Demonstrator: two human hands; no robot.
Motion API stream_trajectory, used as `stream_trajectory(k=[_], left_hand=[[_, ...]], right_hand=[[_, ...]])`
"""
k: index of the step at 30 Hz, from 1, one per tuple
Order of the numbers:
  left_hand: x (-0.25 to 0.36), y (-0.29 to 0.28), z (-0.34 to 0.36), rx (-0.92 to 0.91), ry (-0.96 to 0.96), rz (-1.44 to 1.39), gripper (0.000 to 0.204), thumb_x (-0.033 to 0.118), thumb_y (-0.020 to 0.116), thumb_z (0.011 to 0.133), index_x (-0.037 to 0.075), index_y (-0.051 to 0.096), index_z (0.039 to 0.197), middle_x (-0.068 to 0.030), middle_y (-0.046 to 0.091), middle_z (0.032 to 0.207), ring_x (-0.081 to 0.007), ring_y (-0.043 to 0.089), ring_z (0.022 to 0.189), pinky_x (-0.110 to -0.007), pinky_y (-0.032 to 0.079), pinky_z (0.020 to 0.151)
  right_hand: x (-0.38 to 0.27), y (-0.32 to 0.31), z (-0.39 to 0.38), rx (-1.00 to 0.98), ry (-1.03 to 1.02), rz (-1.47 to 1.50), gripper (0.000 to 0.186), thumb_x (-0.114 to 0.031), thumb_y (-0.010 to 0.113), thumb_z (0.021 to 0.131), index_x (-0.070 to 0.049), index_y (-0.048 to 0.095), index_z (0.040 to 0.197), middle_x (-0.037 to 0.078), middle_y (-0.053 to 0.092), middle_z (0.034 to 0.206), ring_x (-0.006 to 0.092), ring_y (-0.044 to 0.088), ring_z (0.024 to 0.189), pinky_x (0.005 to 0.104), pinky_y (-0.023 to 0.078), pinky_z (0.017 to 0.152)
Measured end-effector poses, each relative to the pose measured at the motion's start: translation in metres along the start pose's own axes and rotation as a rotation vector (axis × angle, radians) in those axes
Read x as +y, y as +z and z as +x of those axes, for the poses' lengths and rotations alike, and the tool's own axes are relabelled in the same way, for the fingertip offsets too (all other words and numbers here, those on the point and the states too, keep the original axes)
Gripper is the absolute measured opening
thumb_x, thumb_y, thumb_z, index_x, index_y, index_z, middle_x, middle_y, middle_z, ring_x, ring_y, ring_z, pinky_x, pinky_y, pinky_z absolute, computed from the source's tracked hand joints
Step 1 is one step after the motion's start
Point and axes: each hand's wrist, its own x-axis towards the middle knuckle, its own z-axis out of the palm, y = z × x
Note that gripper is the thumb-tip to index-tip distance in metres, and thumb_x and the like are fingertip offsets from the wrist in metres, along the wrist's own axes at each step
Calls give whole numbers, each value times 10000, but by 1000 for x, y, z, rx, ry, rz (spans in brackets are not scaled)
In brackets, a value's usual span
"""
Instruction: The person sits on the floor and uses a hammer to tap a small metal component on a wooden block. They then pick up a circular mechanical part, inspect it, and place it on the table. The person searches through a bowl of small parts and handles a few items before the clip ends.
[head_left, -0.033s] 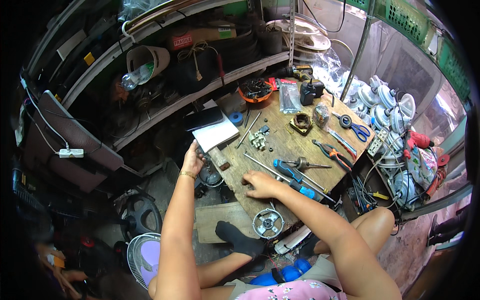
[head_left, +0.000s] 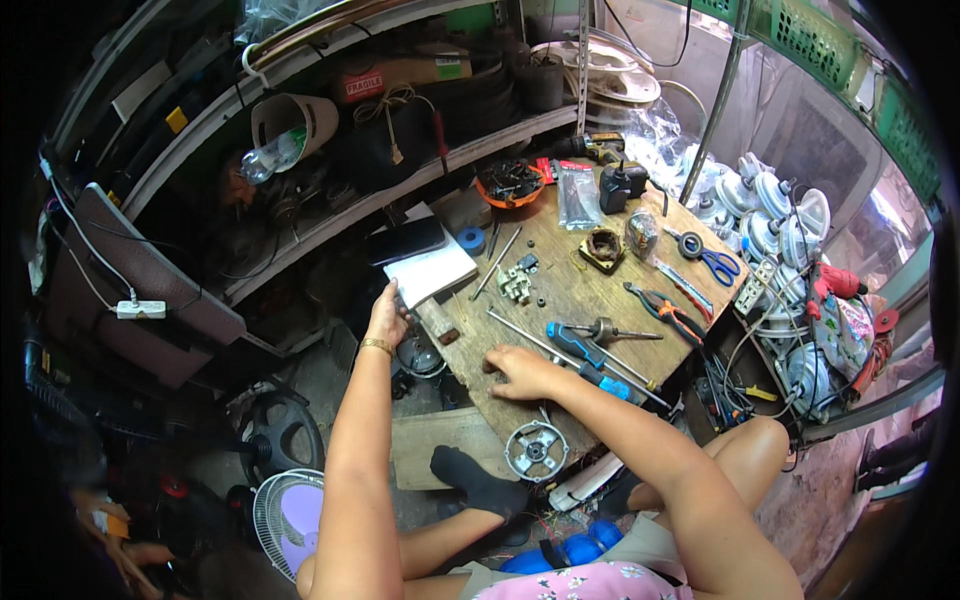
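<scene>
My left hand (head_left: 389, 318) grips the near corner of a white pad of paper (head_left: 432, 273), which lies at the table's left edge beside a dark phone (head_left: 408, 240). A gold bracelet circles that wrist. On the bare wood near the front edge rests my right hand (head_left: 520, 372), its thumb and fingers apart and slightly bent, with a dark gap between them. Just beyond it lie a long metal rod (head_left: 535, 339) and a blue-handled screwdriver (head_left: 572, 342). A round metal motor cover (head_left: 537, 451) sits close to me, below the right wrist.
The wooden table (head_left: 560, 268) also carries pliers (head_left: 665, 312), scissors (head_left: 715, 262), a motor coil (head_left: 603, 248), a rotor on a shaft (head_left: 604, 330) and an orange bowl of small parts (head_left: 512, 184). Fan motors (head_left: 770, 225) crowd the right side. A purple-bladed fan (head_left: 290, 520) stands lower left.
</scene>
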Motion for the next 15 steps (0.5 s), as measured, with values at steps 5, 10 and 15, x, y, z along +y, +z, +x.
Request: stream_trajectory(k=[5, 10, 15], left_hand=[[-10, 8, 26, 154, 236, 269, 260, 291, 559, 946, 45, 551, 1032, 0, 530, 752, -104, 478, 608, -273, 363, 475], [-12, 5, 36, 97, 331, 304, 223, 183, 500, 900, 11, 544, 1035, -95, 575, 950, -214, 578, 865, -362, 497, 776], [-17, -18, 7, 30, 226, 47, 292, 200, 444, 907, -9, 527, 1093, -111, 590, 1026, -229, 607, 967, -391, 516, 884]], right_hand=[[2, -31, 67, 251, 10, -139, 366, -132, 671, 796, 1, 556, 1117, 208, 601, 1099, 370, 581, 1090, 441, 504, 884], [21, -58, 198, 452, -116, -380, 594, -41, 661, 745, -25, 492, 1313, 191, 499, 1346, 349, 523, 1223, 484, 452, 981], [11, -51, 259, 23, 112, -441, 1049, -74, 783, 627, -56, 238, 1523, 196, 447, 1437, 350, 450, 1334, 549, 381, 1049]])
